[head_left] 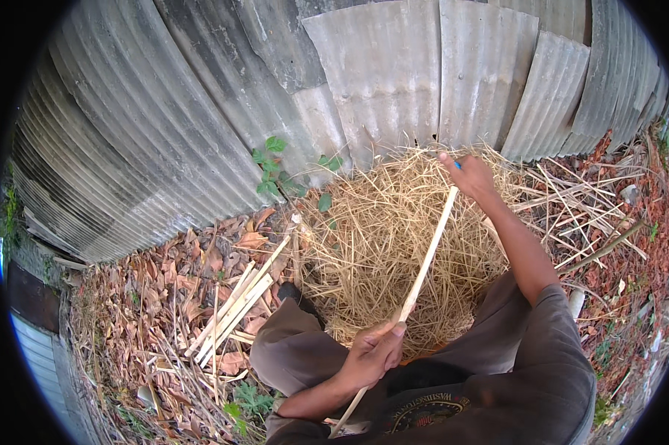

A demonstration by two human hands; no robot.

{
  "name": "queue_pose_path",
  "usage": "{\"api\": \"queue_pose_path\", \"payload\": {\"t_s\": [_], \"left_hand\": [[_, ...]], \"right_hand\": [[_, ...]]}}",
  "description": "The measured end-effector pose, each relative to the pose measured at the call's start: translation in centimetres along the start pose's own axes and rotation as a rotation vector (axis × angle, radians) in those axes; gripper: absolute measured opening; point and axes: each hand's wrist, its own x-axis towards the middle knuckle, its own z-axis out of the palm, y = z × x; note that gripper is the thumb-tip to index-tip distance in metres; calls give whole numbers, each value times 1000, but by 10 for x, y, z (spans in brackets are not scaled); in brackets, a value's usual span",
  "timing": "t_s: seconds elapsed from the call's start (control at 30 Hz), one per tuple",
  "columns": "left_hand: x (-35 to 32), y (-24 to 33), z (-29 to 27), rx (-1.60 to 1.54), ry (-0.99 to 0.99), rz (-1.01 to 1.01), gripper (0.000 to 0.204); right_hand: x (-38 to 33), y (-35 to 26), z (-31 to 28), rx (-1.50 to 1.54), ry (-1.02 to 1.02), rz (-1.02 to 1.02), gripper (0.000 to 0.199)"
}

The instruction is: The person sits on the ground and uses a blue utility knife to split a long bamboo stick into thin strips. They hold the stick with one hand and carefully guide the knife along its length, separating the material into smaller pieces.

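Observation:
A long, pale bamboo strip (pixel 429 259) slants across my lap, its lower end passing under my left forearm. Around its middle, the fingers of my left hand (pixel 375 351) are closed. My right hand (pixel 471 176) is at the strip's upper end, farther out, closed on a knife (pixel 458 165). Only a bit of blue handle and a thin dark piece beyond the thumb show; the fingers hide the rest. Beneath the strip, between my bent legs, lies a big heap of straw-coloured shavings (pixel 394 245).
Several split strips (pixel 234 315) lie on dry brown leaves (pixel 186 274) to the left. More thin strips (pixel 572 211) are scattered at the right. A corrugated metal fence (pixel 394 81) stands close behind the heap, with a green leafy plant (pixel 271 170) at its foot.

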Motion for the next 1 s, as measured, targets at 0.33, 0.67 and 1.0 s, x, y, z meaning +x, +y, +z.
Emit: {"api": "queue_pose_path", "payload": {"t_s": [0.33,0.67,1.0], "left_hand": [[15,15,-9,-254,98,-9,40],[23,15,-7,-269,104,-26,36],[20,4,-14,32,149,28,38]], "right_hand": [[-111,-63,-13,147,-29,-734,76],[-122,-71,-4,113,36,-798,74],[-125,-70,3,35,-65,-747,74]]}}
